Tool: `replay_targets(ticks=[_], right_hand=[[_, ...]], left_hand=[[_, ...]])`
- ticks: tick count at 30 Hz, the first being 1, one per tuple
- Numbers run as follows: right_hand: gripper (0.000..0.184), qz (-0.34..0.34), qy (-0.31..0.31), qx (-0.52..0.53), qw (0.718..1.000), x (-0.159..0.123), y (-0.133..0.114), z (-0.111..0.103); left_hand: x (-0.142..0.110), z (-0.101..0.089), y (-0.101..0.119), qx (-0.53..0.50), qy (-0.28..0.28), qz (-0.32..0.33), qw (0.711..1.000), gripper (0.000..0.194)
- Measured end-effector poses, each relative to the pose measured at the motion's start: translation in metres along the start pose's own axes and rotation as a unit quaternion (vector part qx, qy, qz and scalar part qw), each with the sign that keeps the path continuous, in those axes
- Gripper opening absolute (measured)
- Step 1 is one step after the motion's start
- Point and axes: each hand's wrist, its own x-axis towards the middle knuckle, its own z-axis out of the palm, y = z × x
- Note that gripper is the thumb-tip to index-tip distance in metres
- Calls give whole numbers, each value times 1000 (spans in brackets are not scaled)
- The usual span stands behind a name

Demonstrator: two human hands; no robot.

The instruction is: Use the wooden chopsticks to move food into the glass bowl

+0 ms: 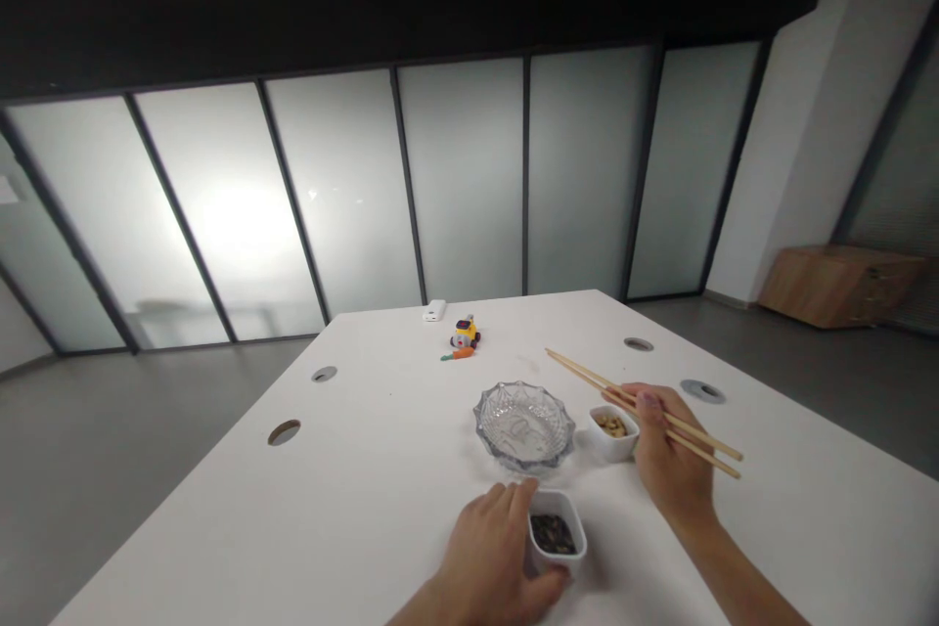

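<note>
My left hand (pixel 490 553) is wrapped round the left side of a small white square bowl (pixel 581 548), which holds dark, seed-like pieces (pixel 552 534). A pair of wooden chopsticks (pixel 587 372) lies in the grip of my right hand (pixel 671 460), their tips pointing to the far left above the table. Beside that hand stands a second small white bowl (pixel 612 450) with pale tan pieces (pixel 611 425) in it. Between and beyond the two bowls sits a clear faceted glass dish (pixel 480 425); I see no food in it.
On the white table (pixel 352 489), farther back, are a yellow toy vehicle (pixel 465 333), a small orange carrot-shaped thing (pixel 462 353) and a white box-like device (pixel 434 310). Round cable holes (pixel 284 432) pierce the tabletop on both sides. A wooden cabinet (pixel 822 286) stands at the right.
</note>
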Motion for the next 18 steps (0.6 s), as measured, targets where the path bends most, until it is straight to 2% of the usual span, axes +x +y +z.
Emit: replay_targets(ticks=[3,6,9,14,18], right_hand=[[39,-51,4,-11,999,1,-8,-1],[35,-81,8,0,997,1,-16,-3],[33,-100,4,-10,995,-1,-21,-3],[29,-164,-36,-36,985,-6,-24,5],[25,-176,-89,-26,980,-15,-25,15]], left_hand=[[14,5,23,14,10,-18,1000,70],[33,15,51,31,14,-94,995,57],[55,29,72,36,19,-106,994,63],[82,43,86,34,45,-112,992,64],[92,41,87,38,58,-90,993,40]])
